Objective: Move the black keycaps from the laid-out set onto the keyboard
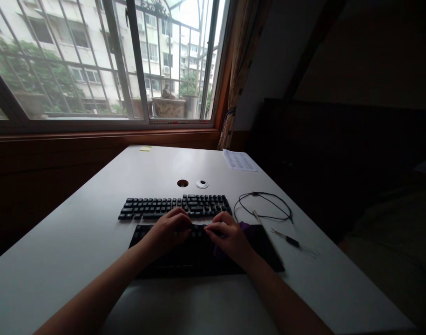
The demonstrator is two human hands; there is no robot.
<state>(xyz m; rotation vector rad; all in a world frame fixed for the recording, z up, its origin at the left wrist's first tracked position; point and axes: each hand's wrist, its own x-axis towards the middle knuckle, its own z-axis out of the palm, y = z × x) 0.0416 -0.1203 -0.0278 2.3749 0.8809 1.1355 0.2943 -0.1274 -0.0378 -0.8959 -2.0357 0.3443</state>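
from where i stand, two bare forearms reach over a white, smooth counter (76, 232), its surface dull in the window light. the left hand (172, 230) sits over the upper middle of a dark, flat, oblong keyboard (199, 261), its fingers curled and bent down; i cannot tell whether they grip anything. the right hand (228, 235) is just beside it, thumb and forefinger brought to a narrow gap near a few small blocky keys along the keyboard's far edge; whether something is held between them i cannot make out. a soft, crumpled purple cloth (246, 228) shows around the right hand, over the keyboard.

just beyond the keyboard, loose black keycaps (157, 206) lie in close rows, squarish pieces with some longer bars among them. to the right a thin black cable (255, 193) lies in rounded loops, with a slim pale stick (256, 217) near it. closer in rests a tool (292, 241) with a dark stubby handle and thin wire ends.

farther back, the counter has a round hole (182, 183) beside a white disc (201, 184). a printed paper sheet (241, 161) lies at the far right corner, and small yellow notes (145, 149) at the far left.
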